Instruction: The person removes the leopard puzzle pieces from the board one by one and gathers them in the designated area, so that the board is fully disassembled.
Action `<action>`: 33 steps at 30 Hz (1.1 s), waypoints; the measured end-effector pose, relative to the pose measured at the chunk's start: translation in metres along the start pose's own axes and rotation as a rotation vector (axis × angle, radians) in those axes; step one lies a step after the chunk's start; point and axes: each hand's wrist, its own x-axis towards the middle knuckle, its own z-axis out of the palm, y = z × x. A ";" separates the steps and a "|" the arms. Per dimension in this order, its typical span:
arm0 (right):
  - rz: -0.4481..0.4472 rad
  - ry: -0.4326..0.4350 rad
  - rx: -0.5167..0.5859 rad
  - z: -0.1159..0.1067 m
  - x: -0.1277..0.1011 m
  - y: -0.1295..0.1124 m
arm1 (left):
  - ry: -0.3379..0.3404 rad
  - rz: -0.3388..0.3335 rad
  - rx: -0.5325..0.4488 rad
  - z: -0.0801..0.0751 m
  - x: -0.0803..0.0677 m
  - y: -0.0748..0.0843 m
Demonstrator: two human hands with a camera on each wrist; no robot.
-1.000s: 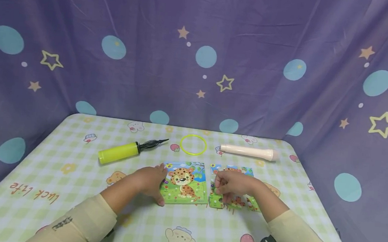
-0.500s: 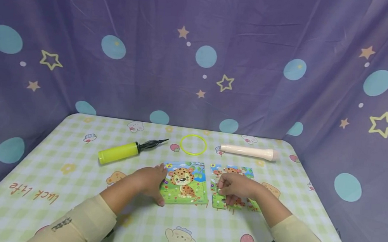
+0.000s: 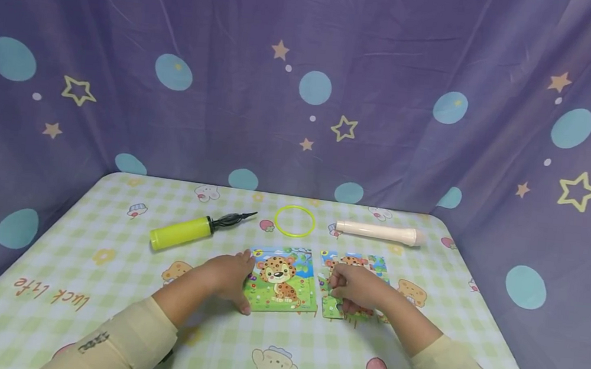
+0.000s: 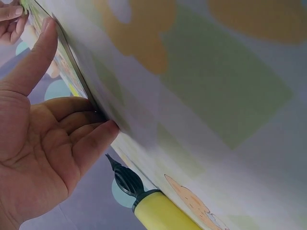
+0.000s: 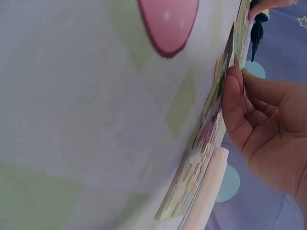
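- The left hand [image 3: 230, 279] still rests with relaxed fingers against the left edge of the leopard puzzle [image 3: 281, 279] on the tabletop [image 3: 104, 285].
- The right hand [image 3: 357, 287] has drawn back a little; its curled fingers press pieces of the second puzzle [image 3: 354, 261], so fitting continues.
- Farther: yellow pump [image 3: 182, 233], ring [image 3: 294, 220], cream tube [image 3: 379, 232].

Backdrop: you face a purple curtain [image 3: 307, 61] hung in soft folds on three sides; it is printed with teal dots, small white dots and yellow and peach stars.
Bench: before you stands the bench [image 3: 80, 259] under a green-and-white checked cloth with rounded far corners; cartoon bears, strawberries and flowers dot it; near your left, orange lettering reads upside down.
Light: even and soft; shadows are faint.
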 end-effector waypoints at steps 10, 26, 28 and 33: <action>0.019 0.057 -0.075 0.004 0.000 -0.002 | 0.001 -0.002 -0.013 0.000 -0.001 0.003; -0.034 0.152 -0.059 -0.022 -0.015 -0.011 | -0.023 -0.031 -0.067 -0.006 -0.007 0.004; -0.039 0.188 -0.066 -0.027 -0.020 -0.016 | -0.012 -0.027 -0.082 -0.006 -0.008 0.002; -0.064 0.296 -0.128 -0.036 -0.034 -0.030 | 0.061 0.020 -0.141 -0.007 -0.015 -0.002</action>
